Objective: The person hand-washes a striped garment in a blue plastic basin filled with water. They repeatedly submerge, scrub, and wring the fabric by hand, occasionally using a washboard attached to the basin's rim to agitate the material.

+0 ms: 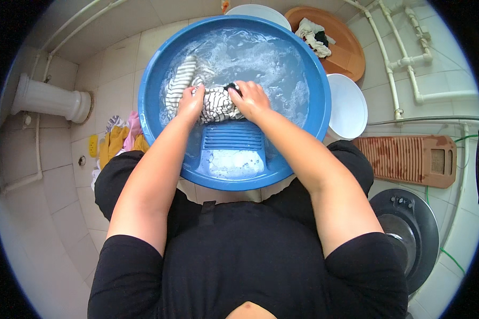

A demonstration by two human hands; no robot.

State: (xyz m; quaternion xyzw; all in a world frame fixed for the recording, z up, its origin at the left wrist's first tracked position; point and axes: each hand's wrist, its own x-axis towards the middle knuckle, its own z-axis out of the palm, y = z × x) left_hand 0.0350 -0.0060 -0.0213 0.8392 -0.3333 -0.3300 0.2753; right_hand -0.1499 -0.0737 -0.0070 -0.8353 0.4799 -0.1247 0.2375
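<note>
A large round blue basin of cloudy, sudsy water stands between my knees. Built into its near side is a ridged washboard. Just beyond the ridges, a black-and-white striped garment is bunched up, wet, with a striped part trailing to the left in the water. My left hand is closed on the left of the bunch, thumb on top. Gripping its right end by a dark part is my right hand. The fingertips of both hands are partly hidden by the cloth.
Coloured clothes lie on the tiles at left, by a yellow object. A brown tub holds white and dark cloth. White basins, a brown washboard and a black round appliance stand at right. Pipes line the walls.
</note>
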